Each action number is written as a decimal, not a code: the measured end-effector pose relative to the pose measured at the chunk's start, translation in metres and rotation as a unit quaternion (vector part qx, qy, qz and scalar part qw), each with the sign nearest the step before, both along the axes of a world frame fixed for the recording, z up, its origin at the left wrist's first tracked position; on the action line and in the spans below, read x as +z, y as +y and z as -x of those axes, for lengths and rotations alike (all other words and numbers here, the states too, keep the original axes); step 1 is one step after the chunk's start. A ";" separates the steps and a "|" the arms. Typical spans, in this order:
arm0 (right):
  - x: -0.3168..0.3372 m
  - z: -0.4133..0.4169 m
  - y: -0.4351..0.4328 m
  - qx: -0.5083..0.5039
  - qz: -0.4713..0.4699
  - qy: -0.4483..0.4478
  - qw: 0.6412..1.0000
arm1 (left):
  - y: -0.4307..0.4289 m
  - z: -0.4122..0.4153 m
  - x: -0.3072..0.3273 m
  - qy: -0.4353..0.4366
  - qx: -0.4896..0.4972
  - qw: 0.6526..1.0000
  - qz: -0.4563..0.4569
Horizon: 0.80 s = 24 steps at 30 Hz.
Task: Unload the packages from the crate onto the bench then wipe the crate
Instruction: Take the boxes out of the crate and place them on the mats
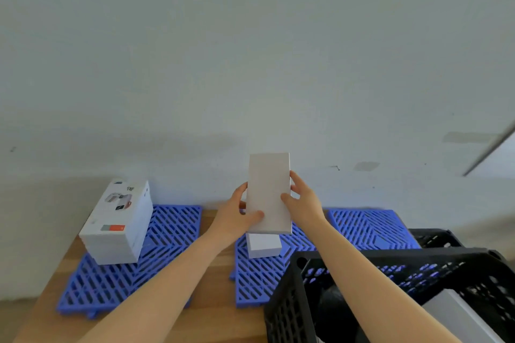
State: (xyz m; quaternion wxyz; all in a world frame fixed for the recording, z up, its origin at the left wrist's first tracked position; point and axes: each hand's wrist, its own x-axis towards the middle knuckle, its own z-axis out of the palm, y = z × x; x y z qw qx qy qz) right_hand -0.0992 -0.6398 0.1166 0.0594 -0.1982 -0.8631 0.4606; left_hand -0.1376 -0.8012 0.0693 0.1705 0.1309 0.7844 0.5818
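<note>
I hold a plain white box [268, 192] up over the wooden bench [211, 312]. My left hand [237, 217] grips its left edge, thumb across the lower front. My right hand [302, 200] grips its right edge. Just below it a smaller white box [263, 245] lies on the middle blue grid mat [259, 281]. A printed white package [119, 223] stands on the left blue mat [111, 287]. The black lattice crate [289, 301] sits at the lower right under my right forearm, with a grey box [457, 315] inside.
A third blue mat [370, 228] lies at the back right, with another black crate [434, 237] beyond it. A pale wall rises right behind the bench. A grey bar [490, 147] slants in at the right edge.
</note>
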 end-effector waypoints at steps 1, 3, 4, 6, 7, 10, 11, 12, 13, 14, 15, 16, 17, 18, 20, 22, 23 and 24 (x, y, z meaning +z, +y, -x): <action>-0.007 0.006 0.003 0.004 -0.004 -0.016 1.000 | 0.001 0.005 -0.007 -0.009 -0.005 1.000 0.001; -0.021 0.016 0.008 0.009 -0.005 -0.044 0.999 | 0.004 0.012 -0.021 -0.022 -0.014 1.000 0.011; -0.029 0.021 0.011 0.011 -0.007 -0.056 0.998 | 0.005 0.015 -0.030 -0.027 -0.016 0.999 0.013; -0.044 0.031 0.016 0.016 -0.015 -0.081 0.996 | 0.009 0.023 -0.045 -0.037 -0.016 0.999 0.015; -0.052 0.037 0.018 0.019 -0.019 -0.095 0.995 | 0.011 0.026 -0.050 -0.039 -0.017 0.999 0.017; -0.075 0.050 0.024 0.034 -0.030 -0.145 0.988 | 0.017 0.033 -0.072 -0.048 -0.024 0.998 0.024; -0.081 0.055 0.026 0.038 -0.028 -0.160 0.986 | 0.018 0.036 -0.080 -0.052 -0.024 0.998 0.022; -0.089 0.061 0.028 0.041 -0.027 -0.174 0.983 | 0.020 0.040 -0.090 -0.061 -0.025 0.998 0.021; -0.096 0.067 0.031 0.046 -0.025 -0.187 0.981 | 0.022 0.043 -0.098 -0.070 -0.025 0.997 0.019; -0.102 0.072 0.033 0.053 -0.022 -0.201 0.978 | 0.023 0.047 -0.106 -0.080 -0.025 0.996 0.024; -0.107 0.077 0.034 0.060 -0.021 -0.215 0.975 | 0.024 0.050 -0.112 -0.089 -0.024 0.995 0.029; -0.112 0.082 0.036 0.067 -0.024 -0.229 0.971 | 0.025 0.053 -0.117 -0.096 -0.025 0.995 0.035; -0.117 0.086 0.036 0.072 -0.028 -0.244 0.967 | 0.026 0.055 -0.120 -0.097 -0.027 0.994 0.039; -0.121 0.090 0.037 0.075 -0.030 -0.257 0.963 | 0.027 0.057 -0.126 -0.100 -0.030 0.994 0.045; -0.128 0.094 0.037 0.076 -0.031 -0.277 0.957 | 0.028 0.060 -0.132 -0.100 -0.031 0.993 0.052; -0.134 0.100 0.039 0.075 -0.030 -0.287 0.954 | 0.031 0.063 -0.139 -0.104 -0.033 0.992 0.060; -0.137 0.103 0.039 0.075 -0.029 -0.290 0.954 | 0.033 0.064 -0.142 -0.104 -0.034 0.992 0.067; -0.141 0.105 0.040 0.073 -0.031 -0.293 0.953 | 0.034 0.066 -0.145 -0.104 -0.035 0.991 0.078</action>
